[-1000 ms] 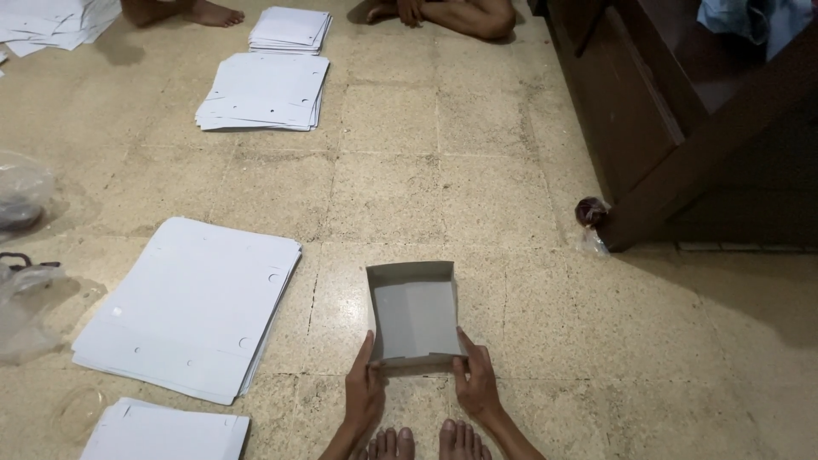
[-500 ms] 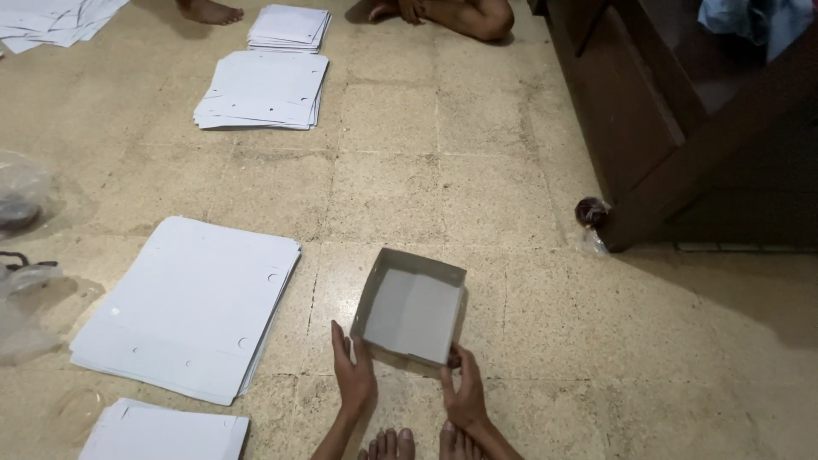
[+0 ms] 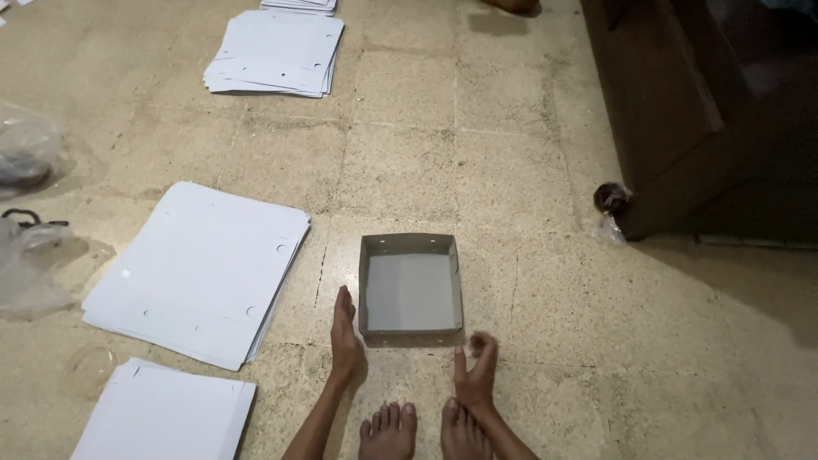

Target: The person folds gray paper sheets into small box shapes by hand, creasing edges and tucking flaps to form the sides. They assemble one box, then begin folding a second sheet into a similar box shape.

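Note:
A folded grey cardboard box (image 3: 411, 290), open at the top, sits on the tiled floor in front of my feet (image 3: 422, 430). My left hand (image 3: 343, 335) lies flat on edge beside the box's near left corner, fingers straight, touching or almost touching its wall. My right hand (image 3: 474, 376) hovers just below the box's near right corner, fingers loosely curled and blurred, holding nothing and apart from the box.
A stack of flat white card sheets (image 3: 200, 273) lies to the left, another (image 3: 162, 415) at the lower left, a third (image 3: 274, 53) at the back. Clear plastic bags (image 3: 30, 247) lie at the far left. Dark wooden furniture (image 3: 707, 111) stands at the right.
The box was tilted between both hands; now it rests square on the floor. My right hand has let go and drawn back. The camera has tipped down, dropping another person's feet out of view.

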